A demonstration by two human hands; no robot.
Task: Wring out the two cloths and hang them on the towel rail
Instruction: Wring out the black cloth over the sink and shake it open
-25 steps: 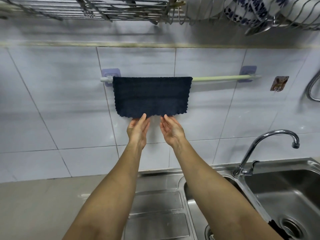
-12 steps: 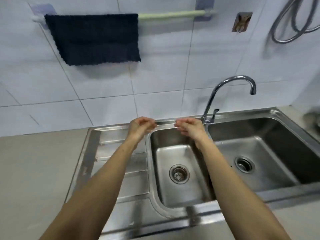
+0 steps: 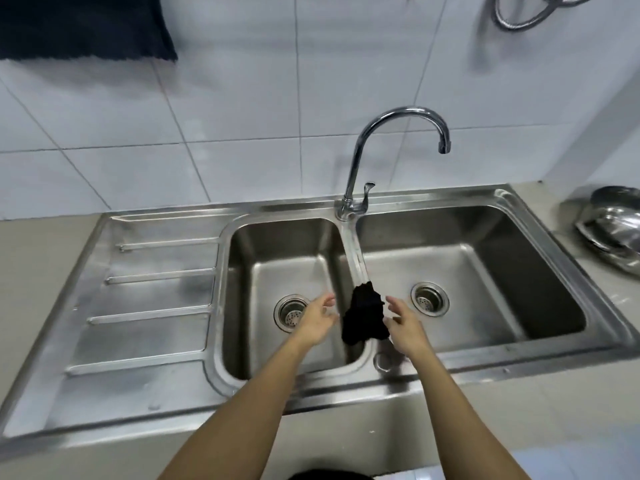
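A dark navy cloth (image 3: 86, 27) hangs flat against the tiled wall at the top left; the rail holding it is out of frame. A second dark cloth (image 3: 365, 315) lies bunched on the divider between the two sink basins. My left hand (image 3: 317, 318) is just left of it, over the left basin, fingers spread and empty. My right hand (image 3: 405, 325) is just right of it, fingers apart, at the cloth's edge; whether it touches the cloth I cannot tell.
The steel double sink (image 3: 346, 209) has a ribbed drainboard (image 3: 145, 306) on the left. A curved tap (image 3: 398, 140) rises behind the divider. Steel bowls (image 3: 613, 230) sit on the counter at right. A metal hose (image 3: 533, 12) hangs on the wall.
My hands have left the hung cloth and dropped to the sink. The view has tilted down, and both hands now flank the bunched cloth on the divider.
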